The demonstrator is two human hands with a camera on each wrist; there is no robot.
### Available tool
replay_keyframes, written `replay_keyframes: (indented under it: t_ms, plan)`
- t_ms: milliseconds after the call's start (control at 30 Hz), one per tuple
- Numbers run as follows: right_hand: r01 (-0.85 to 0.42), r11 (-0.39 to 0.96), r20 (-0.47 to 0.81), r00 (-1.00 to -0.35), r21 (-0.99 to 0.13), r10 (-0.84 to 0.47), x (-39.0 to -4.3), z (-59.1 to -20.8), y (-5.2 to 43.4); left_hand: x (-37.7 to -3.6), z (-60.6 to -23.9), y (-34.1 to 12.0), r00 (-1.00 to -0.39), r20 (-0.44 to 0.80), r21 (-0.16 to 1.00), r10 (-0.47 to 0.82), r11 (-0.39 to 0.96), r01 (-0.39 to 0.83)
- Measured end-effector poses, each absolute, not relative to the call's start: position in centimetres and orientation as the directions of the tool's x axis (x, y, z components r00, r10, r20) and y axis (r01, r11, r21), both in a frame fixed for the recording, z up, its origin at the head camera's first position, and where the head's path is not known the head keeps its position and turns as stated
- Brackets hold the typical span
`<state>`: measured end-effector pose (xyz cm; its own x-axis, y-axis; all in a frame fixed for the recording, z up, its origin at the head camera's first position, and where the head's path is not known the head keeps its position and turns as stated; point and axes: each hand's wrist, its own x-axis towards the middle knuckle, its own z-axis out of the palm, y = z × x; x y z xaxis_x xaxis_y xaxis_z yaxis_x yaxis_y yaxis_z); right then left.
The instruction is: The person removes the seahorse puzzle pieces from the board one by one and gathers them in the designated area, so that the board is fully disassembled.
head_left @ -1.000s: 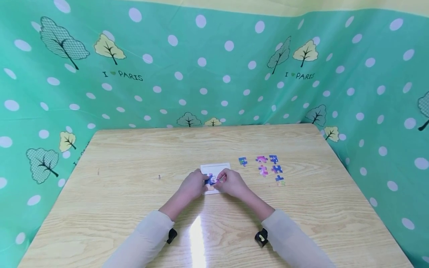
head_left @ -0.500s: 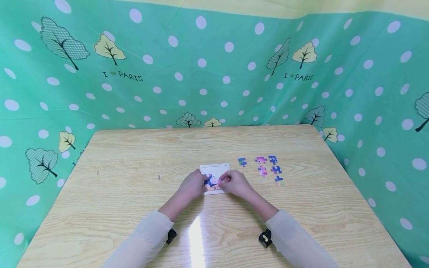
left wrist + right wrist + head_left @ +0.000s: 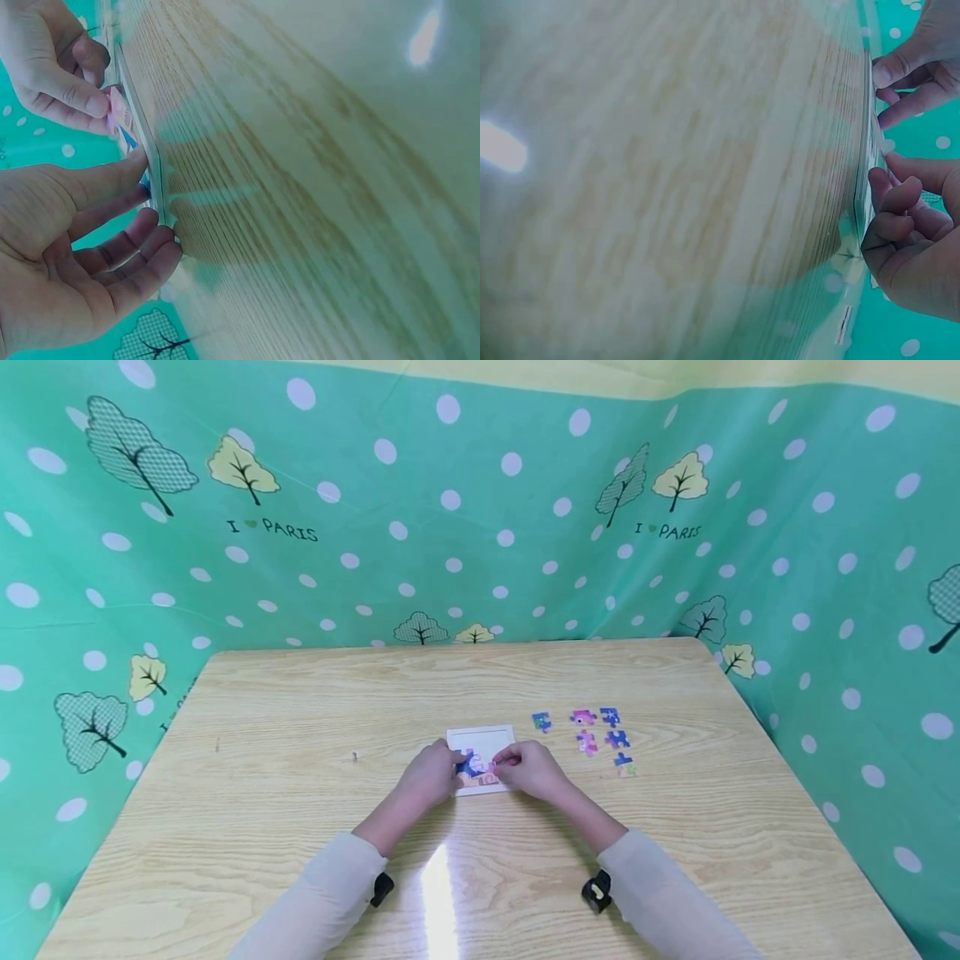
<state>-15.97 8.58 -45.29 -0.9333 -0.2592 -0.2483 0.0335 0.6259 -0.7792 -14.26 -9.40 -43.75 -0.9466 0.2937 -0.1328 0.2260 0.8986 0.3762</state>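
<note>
The puzzle piece (image 3: pixel 118 112), pink and thin, was pinched between the thumb and forefinger of the right hand (image 3: pixel 529 770) and held at the near right part of the puzzle tray (image 3: pixel 480 739), low over the pieces already seated there. In the left wrist view the right hand's fingertips (image 3: pixel 88 101) closed round the piece just above the tray's thin edge. The left hand (image 3: pixel 429 774) lay against the tray's left side, its thumb extended across the tray and its fingers gently bent at the tray's edge on the table; it steadied the tray rather than gripping it.

As a judgement of progress: a few pieces seemed set in the near half of the tray, showing blue, pink and orange, while the far half was bare white. Six loose pieces (image 3: pixel 592 739) lay in a small cluster on the table, well apart to the right of the tray, so the greater part of the puzzle appeared undone.

The tray was a flat white square with a raised border, looking like card or thin board. The loose pieces were flat, brightly printed, with the usual knobs and notches. The table (image 3: pixel 300 827) was pale wood-grain laminate, smooth enough to throw back a bright glare near the person's light sleeves (image 3: pixel 330 881). A green cloth backdrop (image 3: pixel 480 527) with white dots and printed trees hung behind and at both sides.
</note>
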Motion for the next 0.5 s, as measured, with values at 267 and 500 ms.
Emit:
replay_keyframes:
  t_ms: [267,500]
  plan:
    - [0.119,0.555,-0.286,-0.932,-0.824,-0.225,-15.95,-45.10,8.96,-14.07,-43.57,-9.38,-0.946,-0.130,0.370,0.298,0.900,0.232]
    - [0.144,0.550,-0.303,-0.930,-0.823,-0.208,-15.94,-44.77,9.54,-14.09,-43.72,-9.41,-0.946,-0.122,0.358,0.300,0.902,0.240]
